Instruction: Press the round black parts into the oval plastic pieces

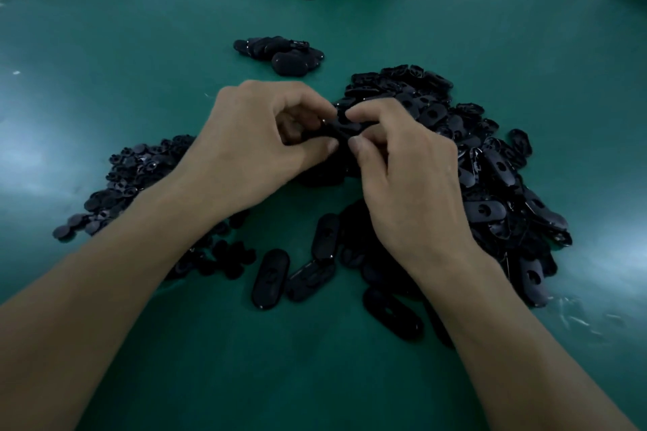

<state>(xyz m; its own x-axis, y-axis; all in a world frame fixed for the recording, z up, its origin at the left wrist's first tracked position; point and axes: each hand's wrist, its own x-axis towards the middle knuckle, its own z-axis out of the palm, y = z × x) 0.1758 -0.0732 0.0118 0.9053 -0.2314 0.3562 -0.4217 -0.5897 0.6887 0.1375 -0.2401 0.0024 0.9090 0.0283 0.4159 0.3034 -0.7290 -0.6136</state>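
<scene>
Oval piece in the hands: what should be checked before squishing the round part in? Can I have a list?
1. Oval piece held firmly: ok, the left hand and right hand both pinch it.
2. Round part lined up with the hole: cannot tell, fingers hide it.
3. Spare round parts close by: ok, the pile of round parts lies beside the left wrist.
4. More ovals ready: ok, the pile of oval pieces lies on the right.
</scene>
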